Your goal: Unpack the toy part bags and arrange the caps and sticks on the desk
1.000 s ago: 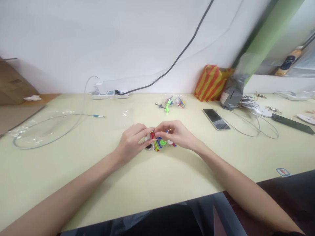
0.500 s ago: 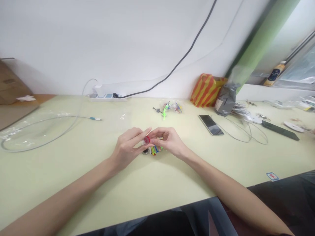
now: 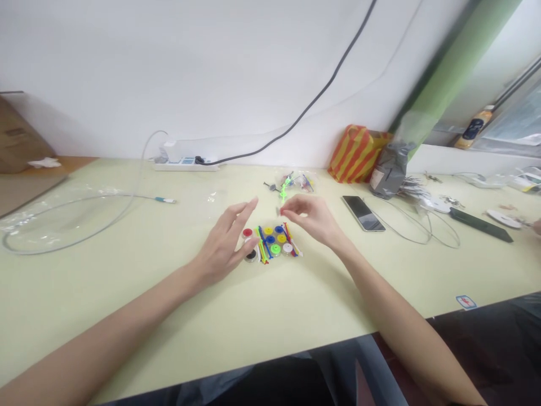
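Observation:
My left hand (image 3: 224,239) is open, fingers spread, just left of a cluster of small coloured parts and holding nothing. In the cluster lie round pieces with clear bases, among them a red round piece (image 3: 247,232), a yellow one (image 3: 268,230), a bright green one (image 3: 275,248) and a black one (image 3: 251,254), partly behind my left thumb. Thin coloured sticks (image 3: 264,248) lie between the discs. Above the cluster, my right hand (image 3: 310,217) is closed in a pinch on a small red round piece (image 3: 281,212), mostly covered by my fingertips.
Behind my right hand lie a bright green stick figure (image 3: 285,186) and a clear bag of coloured parts (image 3: 303,181). A phone (image 3: 362,213) and cable are right; a power strip (image 3: 183,164) stands by the wall. Further right are a striped bag (image 3: 353,155) and a dark green strip (image 3: 480,224).
My hands have come apart. The right one has moved right and away from me with the red piece; my left hand has opened, uncovering the coloured parts.

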Tool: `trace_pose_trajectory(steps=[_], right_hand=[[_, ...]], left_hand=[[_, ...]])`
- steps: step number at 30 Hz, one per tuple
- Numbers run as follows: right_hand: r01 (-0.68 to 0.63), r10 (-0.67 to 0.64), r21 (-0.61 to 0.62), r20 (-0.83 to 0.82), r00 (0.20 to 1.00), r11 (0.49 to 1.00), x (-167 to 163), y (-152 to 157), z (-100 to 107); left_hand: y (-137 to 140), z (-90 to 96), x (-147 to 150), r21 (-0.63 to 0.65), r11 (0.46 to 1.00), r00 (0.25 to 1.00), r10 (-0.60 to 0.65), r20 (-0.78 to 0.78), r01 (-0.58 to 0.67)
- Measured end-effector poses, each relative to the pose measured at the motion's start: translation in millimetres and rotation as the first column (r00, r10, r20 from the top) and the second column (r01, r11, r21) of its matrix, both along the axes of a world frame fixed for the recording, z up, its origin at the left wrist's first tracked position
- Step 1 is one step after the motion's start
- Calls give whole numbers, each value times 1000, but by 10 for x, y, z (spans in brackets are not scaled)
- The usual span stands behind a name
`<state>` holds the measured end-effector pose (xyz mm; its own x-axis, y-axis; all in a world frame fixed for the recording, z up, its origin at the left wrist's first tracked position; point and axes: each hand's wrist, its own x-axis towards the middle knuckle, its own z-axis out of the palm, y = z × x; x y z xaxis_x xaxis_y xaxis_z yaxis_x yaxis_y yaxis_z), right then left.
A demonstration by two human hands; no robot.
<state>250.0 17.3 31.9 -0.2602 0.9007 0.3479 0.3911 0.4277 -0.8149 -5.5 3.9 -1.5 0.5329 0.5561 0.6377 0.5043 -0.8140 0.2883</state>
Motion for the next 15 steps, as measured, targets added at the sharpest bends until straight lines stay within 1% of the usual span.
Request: trace_pose_trajectory(steps=[1, 2, 3, 4, 5, 6, 7, 9, 11, 15], right_hand=[[90, -101, 73, 172, 980, 993, 93, 47, -6], [161, -194, 126, 335, 922, 979, 179, 90, -21], [193, -236, 139, 469, 851, 971, 252, 126, -42], [210, -242, 122, 567, 787, 970, 309, 155, -66], [215, -221, 87, 629, 745, 973, 348, 176, -92], [207, -180, 37, 657, 732, 978, 369, 189, -116], [192, -136, -13, 658, 741, 981, 373, 197, -138], [148, -68, -80, 617, 784, 986, 348, 201, -172], [122, -46, -91, 584, 810, 988, 300, 202, -199], [143, -94, -42, 573, 814, 989, 213, 205, -246]], left_hand=[[-4, 3, -10, -20, 1000, 1000, -7, -4, 7], [-8, 6, -18, -36, 999, 1000, -20, -8, 20], [-12, 9, -25, -46, 998, 999, -35, -9, 35], [-15, 12, -28, -53, 997, 999, -50, -8, 50], [-18, 15, -28, -58, 996, 998, -62, -6, 61], [-18, 17, -27, -59, 996, 998, -70, -4, 70], [-18, 18, -23, -57, 995, 997, -76, -1, 76], [-13, 20, -15, -50, 995, 996, -88, 2, 88], [-5, 21, -10, -46, 994, 995, -100, 0, 99], [9, 23, -18, -53, 992, 993, -119, -21, 117]])
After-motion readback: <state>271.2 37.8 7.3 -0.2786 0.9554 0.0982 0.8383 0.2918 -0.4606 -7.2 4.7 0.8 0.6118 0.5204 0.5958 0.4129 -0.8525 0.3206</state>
